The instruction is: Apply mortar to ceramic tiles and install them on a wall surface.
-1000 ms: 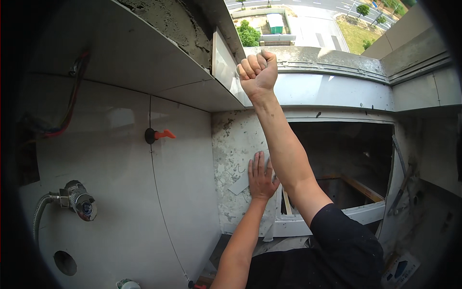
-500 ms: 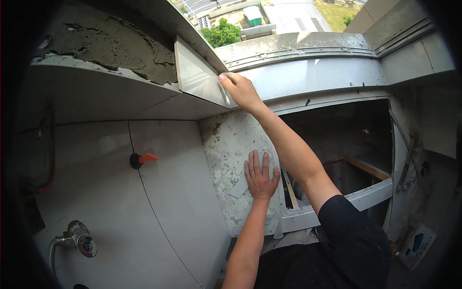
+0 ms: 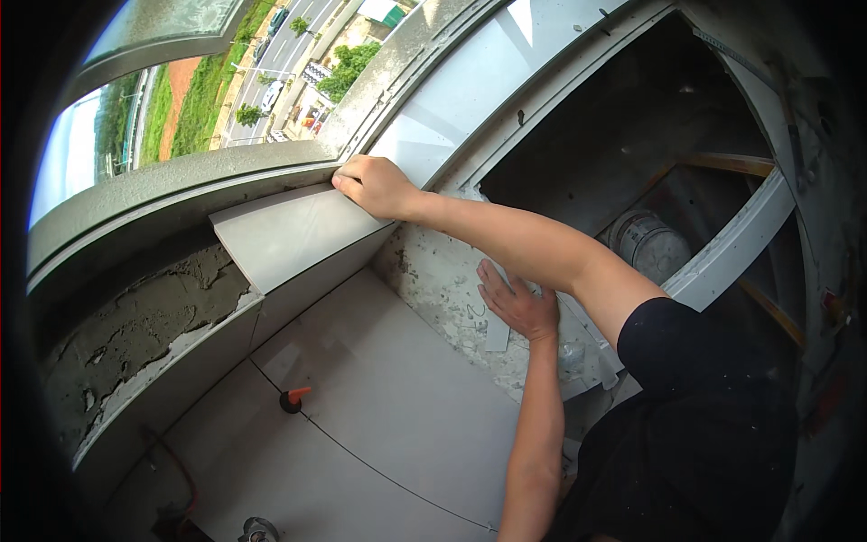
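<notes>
A pale grey tile (image 3: 293,230) lies along the window ledge at the left, its near end reaching the corner of the window frame. My right hand (image 3: 375,187) is closed over that corner end, fingers curled on the tile's edge; the fingertips are partly hidden. Grey mortar (image 3: 144,316) with a rough surface covers the ledge beyond the tile's other end. Below my right forearm, my left hand (image 3: 521,303) rests on the stained pale slab (image 3: 433,289), fingers stretched out. A small flat offcut (image 3: 498,334) lies beside the left hand.
A large tiled wall (image 3: 388,406) drops below the ledge, with an orange-handled tile clip (image 3: 293,399) in its joint. A dark opening on the right holds a bucket (image 3: 648,244). An open window sash (image 3: 163,32) stands at upper left, with a road far below.
My view has swung left, showing more of the ledge and mortar. The right hand stays at the tile's corner end, and the left hand stays on the slab.
</notes>
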The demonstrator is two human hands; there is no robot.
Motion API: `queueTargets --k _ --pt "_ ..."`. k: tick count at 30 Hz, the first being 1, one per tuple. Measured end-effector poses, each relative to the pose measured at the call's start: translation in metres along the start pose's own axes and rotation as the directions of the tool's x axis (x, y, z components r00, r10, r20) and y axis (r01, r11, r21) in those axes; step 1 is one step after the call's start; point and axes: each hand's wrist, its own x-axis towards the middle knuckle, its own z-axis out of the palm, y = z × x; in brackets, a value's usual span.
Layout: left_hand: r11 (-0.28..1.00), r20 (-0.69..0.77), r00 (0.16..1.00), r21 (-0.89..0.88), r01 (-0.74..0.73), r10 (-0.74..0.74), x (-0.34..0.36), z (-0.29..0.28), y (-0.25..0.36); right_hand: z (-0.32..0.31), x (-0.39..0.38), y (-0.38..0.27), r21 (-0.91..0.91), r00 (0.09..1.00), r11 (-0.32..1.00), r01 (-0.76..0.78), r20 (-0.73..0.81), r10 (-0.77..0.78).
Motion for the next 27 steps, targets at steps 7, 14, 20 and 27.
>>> queueTargets --k 7,14,20,27 --pt "0.997 -0.037 0.999 -0.078 -0.008 0.005 0.009 -0.008 0.015 0.016 -0.006 0.010 -0.050 0.989 0.997 0.056 -0.133 -0.062" --pt "0.986 -0.010 0.996 -0.147 0.081 -0.083 0.007 -0.010 0.005 0.031 -0.009 0.005 -0.043 0.972 0.995 0.090 -0.215 -0.097" --pt "0.984 0.035 0.997 -0.161 0.071 -0.066 -0.004 0.000 0.001 0.031 -0.018 0.014 -0.017 0.952 0.989 0.147 -0.270 -0.146" --pt "0.831 0.089 0.957 -0.480 0.283 -0.275 0.008 -0.019 0.022 0.034 -0.020 0.017 -0.026 0.949 0.989 0.149 -0.276 -0.150"
